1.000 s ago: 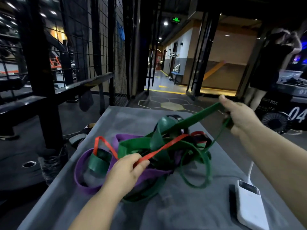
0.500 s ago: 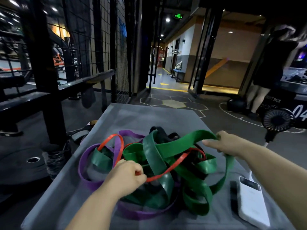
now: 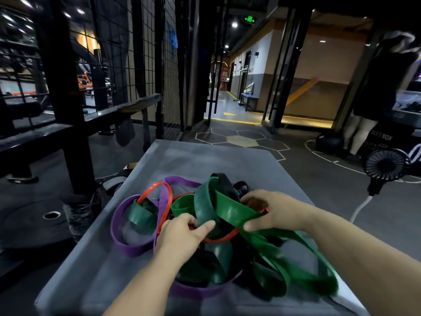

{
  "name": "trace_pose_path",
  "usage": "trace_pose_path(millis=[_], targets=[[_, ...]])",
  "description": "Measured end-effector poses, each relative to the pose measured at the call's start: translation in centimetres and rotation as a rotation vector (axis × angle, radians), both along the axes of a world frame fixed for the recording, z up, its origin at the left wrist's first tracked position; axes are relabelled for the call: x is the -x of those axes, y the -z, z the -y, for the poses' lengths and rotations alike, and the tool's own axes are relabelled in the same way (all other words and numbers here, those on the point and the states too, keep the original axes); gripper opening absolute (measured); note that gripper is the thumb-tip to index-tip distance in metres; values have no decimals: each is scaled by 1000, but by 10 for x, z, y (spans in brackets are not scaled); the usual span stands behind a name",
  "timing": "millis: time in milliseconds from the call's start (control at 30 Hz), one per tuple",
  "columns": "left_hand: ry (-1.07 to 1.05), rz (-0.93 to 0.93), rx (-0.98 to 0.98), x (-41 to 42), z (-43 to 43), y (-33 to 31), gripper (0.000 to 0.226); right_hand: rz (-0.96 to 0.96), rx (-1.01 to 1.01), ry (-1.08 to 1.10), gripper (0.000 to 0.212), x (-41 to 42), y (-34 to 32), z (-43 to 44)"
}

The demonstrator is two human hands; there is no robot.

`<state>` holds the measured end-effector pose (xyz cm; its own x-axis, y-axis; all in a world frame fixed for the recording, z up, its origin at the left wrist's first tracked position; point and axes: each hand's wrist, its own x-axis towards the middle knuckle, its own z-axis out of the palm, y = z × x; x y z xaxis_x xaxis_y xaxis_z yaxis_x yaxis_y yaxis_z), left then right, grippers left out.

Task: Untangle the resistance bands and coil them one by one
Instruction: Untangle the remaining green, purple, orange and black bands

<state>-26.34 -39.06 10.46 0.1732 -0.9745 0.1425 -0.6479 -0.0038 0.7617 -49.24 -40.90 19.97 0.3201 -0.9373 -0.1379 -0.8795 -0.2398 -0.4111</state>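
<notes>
A tangle of resistance bands lies on the grey table (image 3: pixel 205 160): wide green bands (image 3: pixel 230 210), a thin red band (image 3: pixel 157 190), a purple band (image 3: pixel 123 233) and a black one (image 3: pixel 224 181). My left hand (image 3: pixel 180 238) sits on the middle of the pile, fingers curled round the red band with the thumb on a dark green loop. My right hand (image 3: pixel 271 210) grips a wide green band at the pile's right, thumb under it. More green loops (image 3: pixel 293 267) trail toward the near right corner.
A black metal rack and mesh fence (image 3: pixel 75 110) stand to the left. A small black fan (image 3: pixel 385 167) with a white cable is on the right. A person in dark clothes (image 3: pixel 382 87) stands at the far right. Weight plates (image 3: pixel 45 215) lie on the floor left.
My right hand has dropped from high at the right and moved left onto the pile with the green band. My left hand stayed on the red band. The white device is now covered.
</notes>
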Motion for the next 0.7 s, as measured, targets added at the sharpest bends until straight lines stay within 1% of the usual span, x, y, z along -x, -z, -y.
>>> trace_pose_path(millis=[33, 100, 167, 200, 233, 267, 333, 400, 533, 600, 700], targets=[[-16, -51, -3, 3, 1, -1, 40, -15, 14, -14, 72, -11, 3, -2], [16, -126, -12, 9, 0, -1, 41, -80, 79, 9, 64, -30, 12, -4], [55, -171, -16, 13, 0, 0, 41, -175, 145, 24, 44, -41, 21, -2], [49, -189, -9, 12, 1, 1, 39, -177, 172, 25, 32, -43, 24, 0], [25, -224, 6, 10, 2, 2, 38, -132, 201, 36, 23, -42, 24, 2], [-10, -280, 29, 7, 4, 2, 38, -46, 227, 67, 20, -39, 20, 3], [-107, -403, 88, -3, 10, 1, 36, 140, 287, 175, 19, -28, 4, 5], [-185, -463, 123, -13, 15, 0, 33, 229, 350, 258, 18, -16, -16, 7], [-166, -497, 184, -21, 22, -5, 31, 258, 454, 306, 21, 4, -68, 9], [-172, -498, 201, -22, 24, -10, 33, 282, 495, 340, 27, 10, -100, 8], [-174, -527, 200, -20, 28, -15, 35, 229, 550, 338, 33, 18, -146, 7]])
